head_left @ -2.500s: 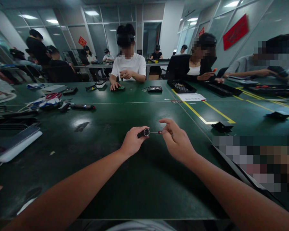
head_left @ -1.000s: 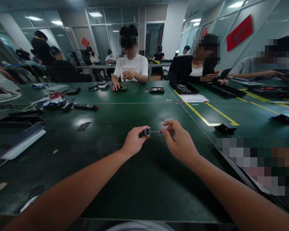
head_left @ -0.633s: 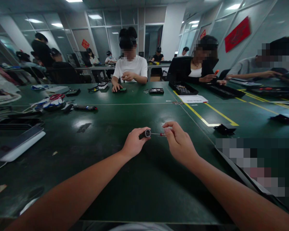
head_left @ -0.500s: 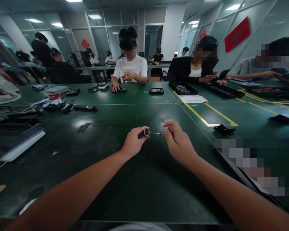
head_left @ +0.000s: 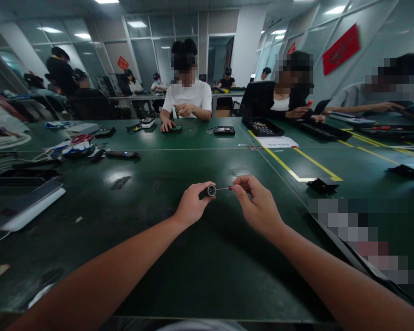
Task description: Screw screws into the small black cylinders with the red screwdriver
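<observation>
My left hand (head_left: 192,202) is closed round a short black cylinder (head_left: 211,190) whose round end, with a pale rim and dark inside, faces me. Its exact kind does not show. In my right hand (head_left: 257,200) is a thin screwdriver (head_left: 230,188) with a red collar; the fingers cover most of its handle. The slim metal shaft points left and its tip meets the right side of the cylinder's end. Both hands are held over the middle of the green table (head_left: 207,266).
Left lie a black pen-like tool (head_left: 122,155), red-handled scissors (head_left: 82,139), cables and a white-edged device (head_left: 32,204). A small black part (head_left: 322,185) sits to the right. Across the table a person in a white shirt (head_left: 188,99) works near a black parts tray (head_left: 262,126).
My right fingers have curled in more tightly round the screwdriver handle. The cylinder has turned or shifted very slightly in my left hand.
</observation>
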Demonstrator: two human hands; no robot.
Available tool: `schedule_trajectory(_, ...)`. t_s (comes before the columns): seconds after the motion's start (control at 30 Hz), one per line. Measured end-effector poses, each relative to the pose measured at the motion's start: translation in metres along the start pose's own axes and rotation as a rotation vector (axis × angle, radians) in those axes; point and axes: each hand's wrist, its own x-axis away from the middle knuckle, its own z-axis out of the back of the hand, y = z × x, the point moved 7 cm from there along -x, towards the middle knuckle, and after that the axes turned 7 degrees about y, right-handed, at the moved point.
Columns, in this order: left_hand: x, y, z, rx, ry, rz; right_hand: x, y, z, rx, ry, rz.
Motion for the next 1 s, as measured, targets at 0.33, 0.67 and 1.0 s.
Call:
schedule_trajectory(0.33,0.0,-0.004,-0.002,-0.018,0.005,-0.017,0.001,0.01,0.0,-0.118,0.071,-0.109)
schedule_trajectory(0.67,0.001,0.021,0.002,-0.322,-0.141,-0.268,0.001,0.072,-0.023,-0.686,0.19,-0.661)
schedule_trajectory(1.0,-0.006,-0.004,0.004,-0.202,-0.078,-0.095,-0.002,0.064,-0.02,-0.63,0.171,-0.562)
